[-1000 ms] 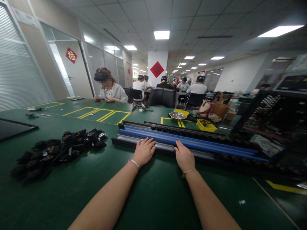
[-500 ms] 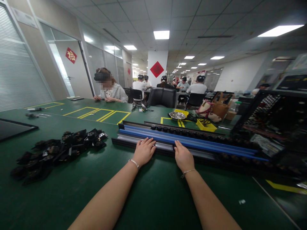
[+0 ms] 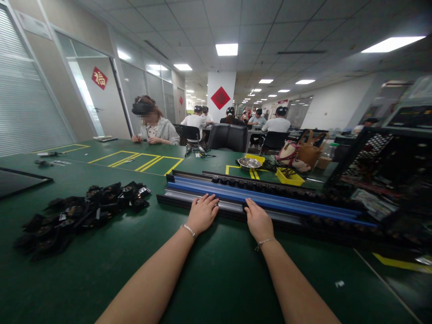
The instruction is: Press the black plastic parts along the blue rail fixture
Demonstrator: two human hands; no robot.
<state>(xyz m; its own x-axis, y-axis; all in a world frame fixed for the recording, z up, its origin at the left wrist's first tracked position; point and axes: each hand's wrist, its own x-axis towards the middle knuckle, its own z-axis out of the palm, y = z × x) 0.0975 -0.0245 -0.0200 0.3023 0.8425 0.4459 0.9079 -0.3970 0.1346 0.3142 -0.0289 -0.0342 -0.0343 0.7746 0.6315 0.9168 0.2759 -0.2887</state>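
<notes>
My left hand (image 3: 204, 213) lies flat across a long black rail with a silvery channel (image 3: 175, 195), its fingers stretched out and slightly apart. On the same rail, farther right, my right hand (image 3: 259, 220) rests with its fingers close together. Beside its fingertips a narrow dark edge (image 3: 243, 208) crosses the channel; whatever is under that hand is hidden. Just behind runs a blue strip (image 3: 270, 199) parallel to the rail. Small black parts (image 3: 290, 187) stand in a row beyond it. A heap of black parts (image 3: 91, 207) with white labels lies to the left.
Yellow tape marks the green table (image 3: 202, 288). Behind the rails stand a metal bowl (image 3: 249, 163) and a yellow tray (image 3: 290, 177). A dark open-framed rack (image 3: 378, 166) rises at right. Across the table sits a person (image 3: 157, 128); a flat black panel (image 3: 20, 181) lies far left.
</notes>
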